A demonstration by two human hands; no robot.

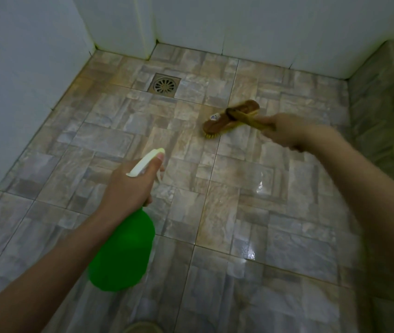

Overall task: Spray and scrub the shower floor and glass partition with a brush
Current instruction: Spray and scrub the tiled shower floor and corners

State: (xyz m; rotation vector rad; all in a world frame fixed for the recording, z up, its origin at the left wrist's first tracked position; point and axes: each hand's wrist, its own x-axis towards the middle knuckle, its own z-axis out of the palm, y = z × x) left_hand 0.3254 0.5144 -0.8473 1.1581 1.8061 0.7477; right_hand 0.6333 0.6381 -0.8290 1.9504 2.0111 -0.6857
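Left hand [128,186] grips the neck of a green plastic spray bottle [122,251] with a pale cream trigger head [146,162], thumb lying along the top of the head, nozzle aimed forward over the floor. Right hand [285,131] is curled round the yellowish wooden handle [251,120] of a brown wooden scrub brush [230,118]; its yellow bristles sit down on the mottled grey-brown tiled shower floor [215,212], mid-floor, right of and nearer than the square metal drain [164,85]. Wet glare patches show on tiles at lower right. White walls [263,32] enclose the back and left; a tiled raised kerb [383,104] runs along the right.
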